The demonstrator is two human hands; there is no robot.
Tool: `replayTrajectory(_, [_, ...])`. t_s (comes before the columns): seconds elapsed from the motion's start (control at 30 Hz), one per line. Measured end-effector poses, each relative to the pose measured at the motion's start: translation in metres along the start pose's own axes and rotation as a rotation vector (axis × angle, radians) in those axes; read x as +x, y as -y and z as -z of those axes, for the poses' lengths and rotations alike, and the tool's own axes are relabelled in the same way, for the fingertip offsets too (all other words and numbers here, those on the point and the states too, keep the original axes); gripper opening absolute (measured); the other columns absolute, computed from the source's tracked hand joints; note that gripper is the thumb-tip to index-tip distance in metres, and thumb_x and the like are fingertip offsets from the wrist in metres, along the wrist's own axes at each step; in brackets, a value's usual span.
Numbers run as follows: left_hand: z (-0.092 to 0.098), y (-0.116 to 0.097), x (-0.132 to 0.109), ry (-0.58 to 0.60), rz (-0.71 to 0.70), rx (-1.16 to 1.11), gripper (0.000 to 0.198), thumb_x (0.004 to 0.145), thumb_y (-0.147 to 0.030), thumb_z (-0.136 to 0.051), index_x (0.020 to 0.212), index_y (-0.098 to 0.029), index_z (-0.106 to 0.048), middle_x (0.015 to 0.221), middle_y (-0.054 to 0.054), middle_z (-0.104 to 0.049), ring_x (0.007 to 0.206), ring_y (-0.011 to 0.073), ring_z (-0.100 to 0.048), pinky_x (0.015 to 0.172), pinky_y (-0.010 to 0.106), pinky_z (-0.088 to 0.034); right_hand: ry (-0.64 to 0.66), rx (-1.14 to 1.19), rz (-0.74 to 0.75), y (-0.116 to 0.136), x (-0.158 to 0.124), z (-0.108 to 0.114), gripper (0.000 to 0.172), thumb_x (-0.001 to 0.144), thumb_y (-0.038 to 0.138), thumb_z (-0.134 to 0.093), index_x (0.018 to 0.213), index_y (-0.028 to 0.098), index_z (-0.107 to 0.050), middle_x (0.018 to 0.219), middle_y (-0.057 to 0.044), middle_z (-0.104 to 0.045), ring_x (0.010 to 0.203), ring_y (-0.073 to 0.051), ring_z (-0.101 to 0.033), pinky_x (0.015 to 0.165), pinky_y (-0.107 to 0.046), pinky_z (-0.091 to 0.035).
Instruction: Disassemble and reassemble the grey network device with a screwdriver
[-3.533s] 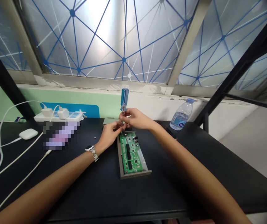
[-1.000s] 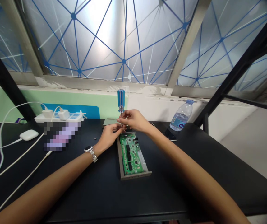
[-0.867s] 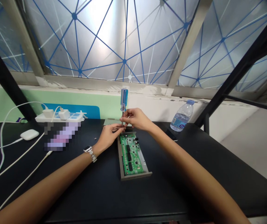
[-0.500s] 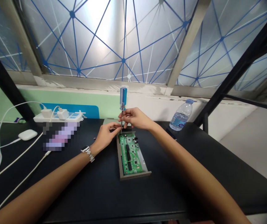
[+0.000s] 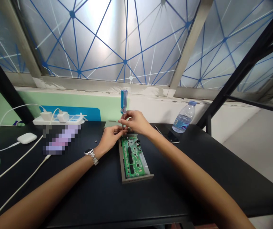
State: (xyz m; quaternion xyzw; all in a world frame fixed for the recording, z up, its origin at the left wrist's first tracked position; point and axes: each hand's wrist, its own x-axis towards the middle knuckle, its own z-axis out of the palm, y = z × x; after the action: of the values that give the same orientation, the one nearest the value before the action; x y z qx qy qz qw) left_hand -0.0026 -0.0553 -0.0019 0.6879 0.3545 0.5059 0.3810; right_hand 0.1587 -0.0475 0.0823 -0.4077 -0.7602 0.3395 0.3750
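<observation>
A screwdriver [image 5: 124, 101] with a blue-and-clear striped handle stands almost upright over the far left corner of a green circuit board [image 5: 134, 156]. The board lies in a shallow metal housing [image 5: 137, 179] on the black table. My right hand [image 5: 136, 122] pinches the screwdriver's metal shaft just below the handle. Lower down, my left hand [image 5: 111, 137] has thumb and fingers closed around the shaft near its tip. Fingers hide the tip and whatever it touches. A small metal piece, likely a screw [image 5: 96, 141], lies left of my left hand.
A water bottle [image 5: 184, 117] and a dark phone [image 5: 171, 135] are at the right. Behind my hands lies a flat grey-green panel [image 5: 110, 124]. A power strip [image 5: 79, 120], white cables, an earbud case [image 5: 27, 138] and a blurred-out object [image 5: 61, 140] occupy the left.
The screwdriver handle has turned, showing its stripes differently, and leans slightly more left. My right hand has shifted a little left, and more of the dark phone shows beyond my forearm.
</observation>
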Motion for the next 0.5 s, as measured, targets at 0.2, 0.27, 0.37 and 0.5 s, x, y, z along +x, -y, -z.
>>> replayTrajectory(0.2, [0.008, -0.001, -0.003, -0.009, 0.01, 0.032, 0.029, 0.084, -0.041, -0.069, 0.097, -0.015, -0.075, 0.101, 0.01, -0.078, 0.097, 0.0273, -0.073, 0.092, 0.039, -0.057, 0.008, 0.027, -0.004, -0.004, 0.005, 0.01, 0.017, 0.076, 0.029, -0.072, 0.077, 0.016, -0.061, 0.07, -0.003, -0.065, 0.057, -0.015, -0.066, 0.045, -0.023, -0.05])
replayTrajectory(0.27, [0.01, 0.0, -0.003, -0.031, 0.009, 0.06, 0.03, 0.083, -0.041, -0.07, 0.096, -0.014, -0.074, 0.1, 0.01, -0.078, 0.096, 0.0276, -0.073, 0.091, 0.039, -0.057, 0.027, 0.031, 0.014, -0.002, 0.005, 0.012, 0.013, 0.076, 0.025, -0.07, 0.078, 0.015, -0.062, 0.072, -0.003, -0.066, 0.058, -0.015, -0.066, 0.045, -0.022, -0.049])
replayTrajectory(0.37, [0.011, 0.001, -0.003, -0.045, -0.002, 0.097, 0.029, 0.083, -0.041, -0.071, 0.094, -0.014, -0.074, 0.097, 0.01, -0.078, 0.094, 0.0274, -0.074, 0.087, 0.037, -0.058, 0.047, 0.051, 0.018, 0.001, 0.004, 0.012, 0.009, 0.076, 0.021, -0.068, 0.08, 0.014, -0.063, 0.073, -0.002, -0.066, 0.057, -0.014, -0.066, 0.044, -0.022, -0.049])
replayTrajectory(0.5, [0.008, 0.0, -0.002, -0.022, -0.038, 0.113, 0.027, 0.085, -0.04, -0.068, 0.095, -0.016, -0.073, 0.099, 0.009, -0.078, 0.096, 0.0266, -0.073, 0.089, 0.036, -0.057, 0.061, 0.091, 0.002, 0.004, 0.002, 0.008, 0.008, 0.076, 0.017, -0.064, 0.082, 0.013, -0.064, 0.071, -0.002, -0.065, 0.055, -0.013, -0.065, 0.045, -0.023, -0.048])
